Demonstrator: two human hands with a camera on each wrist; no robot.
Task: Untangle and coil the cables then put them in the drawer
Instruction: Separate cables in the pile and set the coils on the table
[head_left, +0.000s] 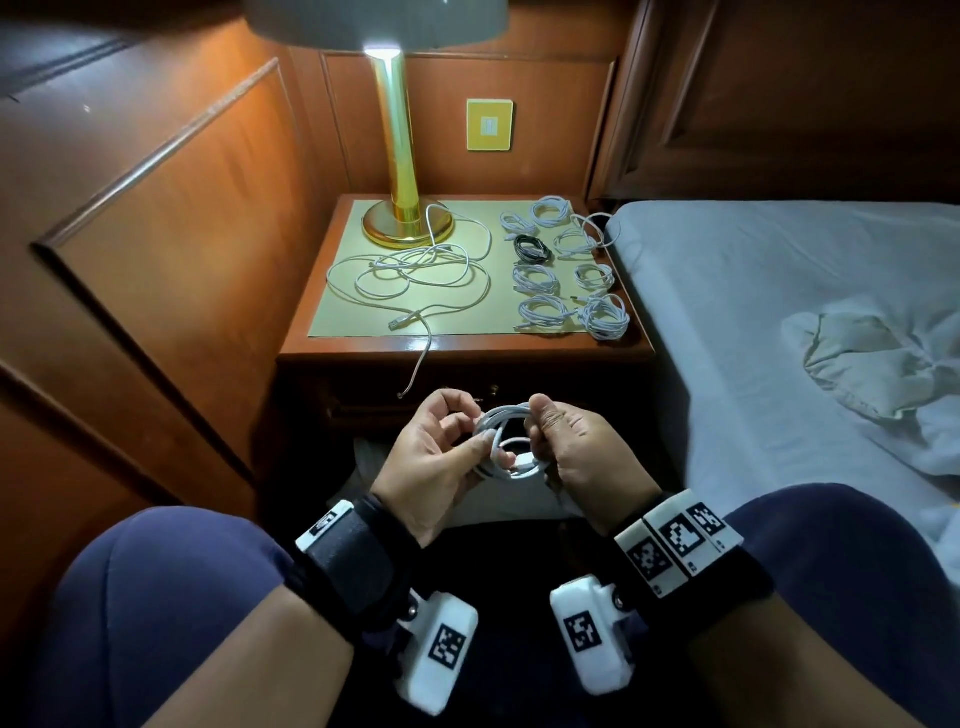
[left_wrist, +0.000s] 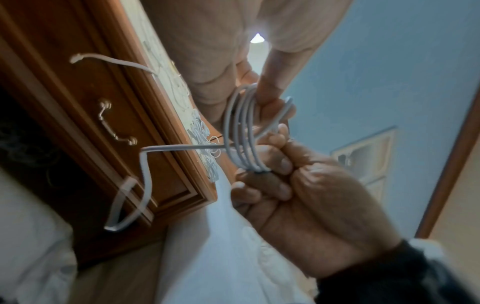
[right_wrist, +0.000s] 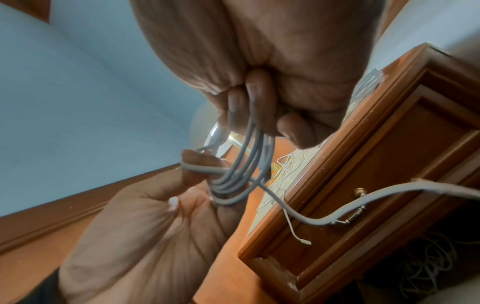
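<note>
White cable coil (head_left: 501, 441) sits between both hands, out in front of the nightstand (head_left: 467, 349): right hand (head_left: 576, 447) closed tight around one side of the loops, left hand (head_left: 434, 457) pinching the other side, thumb and fingers curled. On the nightstand's left half a loose tangle of cable (head_left: 415, 270) sprawls, one end dangling over the front edge; coiled cables (head_left: 566, 270) line the right edge beside the bed (head_left: 779, 312)

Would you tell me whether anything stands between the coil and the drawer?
The left hand and right hand hold the coil. The drawer looks shut, so its own front bars the way, and a loose cable hangs from the nightstand top across that front.
</note>
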